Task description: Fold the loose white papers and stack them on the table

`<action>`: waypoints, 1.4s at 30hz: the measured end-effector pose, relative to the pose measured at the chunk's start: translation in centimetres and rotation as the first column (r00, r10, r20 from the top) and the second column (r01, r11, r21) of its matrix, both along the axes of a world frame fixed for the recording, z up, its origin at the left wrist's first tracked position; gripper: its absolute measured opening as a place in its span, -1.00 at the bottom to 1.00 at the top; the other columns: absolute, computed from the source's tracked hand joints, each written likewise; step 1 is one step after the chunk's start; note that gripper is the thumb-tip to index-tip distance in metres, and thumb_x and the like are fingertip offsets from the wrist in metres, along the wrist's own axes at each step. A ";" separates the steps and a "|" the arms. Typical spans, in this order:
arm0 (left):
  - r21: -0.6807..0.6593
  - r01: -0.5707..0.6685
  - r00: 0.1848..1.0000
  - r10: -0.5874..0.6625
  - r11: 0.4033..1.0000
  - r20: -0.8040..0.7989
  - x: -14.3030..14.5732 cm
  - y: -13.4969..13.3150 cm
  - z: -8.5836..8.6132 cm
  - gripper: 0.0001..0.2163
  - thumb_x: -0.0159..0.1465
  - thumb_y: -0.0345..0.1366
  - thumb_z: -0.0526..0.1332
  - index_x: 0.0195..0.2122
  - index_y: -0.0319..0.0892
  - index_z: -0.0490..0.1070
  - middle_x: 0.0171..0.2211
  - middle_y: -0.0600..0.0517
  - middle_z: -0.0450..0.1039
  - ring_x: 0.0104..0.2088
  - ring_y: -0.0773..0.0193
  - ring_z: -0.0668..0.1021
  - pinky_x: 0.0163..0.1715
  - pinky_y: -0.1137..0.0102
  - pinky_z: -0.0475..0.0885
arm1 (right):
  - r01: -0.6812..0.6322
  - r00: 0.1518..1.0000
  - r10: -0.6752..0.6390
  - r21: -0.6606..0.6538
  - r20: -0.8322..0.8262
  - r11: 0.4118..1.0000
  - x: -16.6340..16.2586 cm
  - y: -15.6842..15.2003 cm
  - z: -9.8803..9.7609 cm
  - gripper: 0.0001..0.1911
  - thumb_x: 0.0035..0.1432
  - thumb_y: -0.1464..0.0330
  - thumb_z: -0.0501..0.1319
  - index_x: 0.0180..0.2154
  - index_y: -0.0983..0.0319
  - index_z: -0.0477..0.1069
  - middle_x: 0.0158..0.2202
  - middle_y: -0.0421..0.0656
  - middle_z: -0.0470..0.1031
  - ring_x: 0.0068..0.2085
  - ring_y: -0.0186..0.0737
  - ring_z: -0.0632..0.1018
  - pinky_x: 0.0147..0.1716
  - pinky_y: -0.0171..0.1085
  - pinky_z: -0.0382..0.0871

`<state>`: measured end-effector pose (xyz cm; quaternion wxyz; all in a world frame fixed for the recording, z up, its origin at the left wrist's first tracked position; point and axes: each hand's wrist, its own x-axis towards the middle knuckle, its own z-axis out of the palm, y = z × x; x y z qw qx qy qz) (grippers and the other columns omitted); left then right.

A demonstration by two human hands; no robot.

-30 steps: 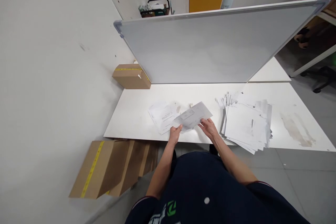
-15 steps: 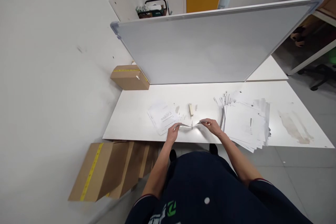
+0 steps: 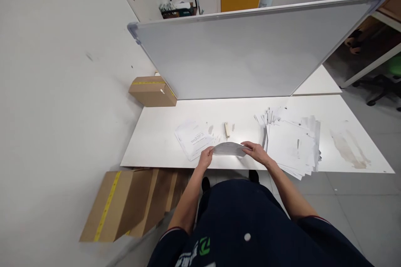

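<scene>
A sheet of paper [image 3: 229, 149], perhaps more than one, is bowed upward between my two hands above the front of the white table. My left hand [image 3: 206, 157] pinches its left edge between thumb and fingers. At the right edge, my right hand [image 3: 255, 152] holds the paper, its fingers partly stretched over the corner. Just beyond the paper lies a small cream stapler [image 3: 227, 129]. Printed sheets [image 3: 194, 139] lie flat to the left of my left hand. A thick, untidy pile of papers [image 3: 283, 146] sits right of my right hand.
A whiteboard [image 3: 244, 54] stands along the table's [image 3: 150, 142] back edge. At the back left corner rests a cardboard box [image 3: 153, 94]. More cardboard boxes [image 3: 115, 204] stand on the floor at left, close to my left arm. Brown stains [image 3: 351, 150] mark the table's right end.
The paper was sagging low between my hands, seen nearly edge-on; now it arches up and shows its face. My right hand's fingers have opened a little. The stapler and piles stay put.
</scene>
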<state>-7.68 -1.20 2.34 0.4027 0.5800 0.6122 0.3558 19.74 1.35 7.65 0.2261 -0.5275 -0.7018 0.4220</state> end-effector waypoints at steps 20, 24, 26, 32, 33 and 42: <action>-0.271 0.007 0.957 -0.086 0.962 -0.278 3.9 1.9 -1.3 -0.69 0.19 -0.31 0.00 -0.05 -0.20 0.31 -0.13 -0.08 0.42 -0.15 0.23 0.46 -0.12 0.34 0.31 | 0.444 0.818 -0.572 -0.566 -0.061 0.695 2.4 -5.4 -9.0 -0.67 -0.07 0.16 0.14 -0.37 0.30 0.40 -0.38 -0.06 0.52 -0.38 -0.15 0.51 -0.50 -0.32 0.34; -0.268 0.031 0.948 -0.114 0.963 -0.298 4.4 2.5 -0.5 -0.67 0.22 -0.29 -0.04 -0.03 -0.22 0.29 -0.08 -0.09 0.38 -0.12 0.22 0.45 -0.13 0.36 0.32 | 0.434 0.783 -0.610 -0.593 -0.123 0.678 1.7 -5.0 -9.9 -0.66 -0.07 0.17 0.15 -0.33 0.30 0.39 -0.35 -0.05 0.52 -0.37 -0.15 0.52 -0.47 -0.30 0.38; -0.253 0.045 0.943 -0.125 0.966 -0.309 4.6 3.0 -0.2 -0.66 0.22 -0.28 -0.05 -0.01 -0.22 0.27 -0.07 -0.09 0.37 -0.13 0.22 0.45 -0.14 0.37 0.32 | 0.426 0.767 -0.624 -0.606 -0.153 0.672 1.5 -4.8 -10.3 -0.66 -0.07 0.17 0.16 -0.31 0.30 0.38 -0.34 -0.05 0.52 -0.36 -0.15 0.52 -0.45 -0.30 0.39; -0.214 0.074 0.932 -0.144 0.974 -0.334 5.3 4.1 0.3 -0.67 0.22 -0.31 -0.06 0.00 -0.20 0.26 -0.08 -0.07 0.38 -0.17 0.25 0.46 -0.14 0.38 0.31 | 0.385 0.803 -0.576 -0.603 -0.154 0.698 2.0 -5.0 -10.1 -0.62 -0.07 0.15 0.15 -0.29 0.29 0.38 -0.34 -0.05 0.52 -0.37 -0.15 0.52 -0.47 -0.30 0.38; -0.215 0.076 0.931 -0.147 0.974 -0.335 5.3 4.2 0.3 -0.66 0.22 -0.31 -0.06 0.00 -0.20 0.25 -0.08 -0.07 0.38 -0.17 0.25 0.46 -0.14 0.38 0.31 | 0.377 0.811 -0.565 -0.600 -0.156 0.706 2.2 -5.1 -10.0 -0.62 -0.07 0.14 0.15 -0.28 0.29 0.39 -0.33 -0.05 0.52 -0.36 -0.14 0.52 -0.47 -0.30 0.38; -0.251 0.128 0.893 -0.222 0.959 -0.391 5.9 5.1 0.3 -0.58 0.20 -0.39 -0.06 0.12 -0.13 0.08 -0.06 -0.04 0.33 -0.10 0.23 0.39 -0.09 0.34 0.25 | 0.446 0.794 -0.596 -0.551 -0.120 0.706 1.9 -4.2 -11.2 -0.58 -0.08 0.11 0.13 -0.26 0.29 0.39 -0.31 -0.09 0.52 -0.32 -0.14 0.52 -0.39 -0.28 0.39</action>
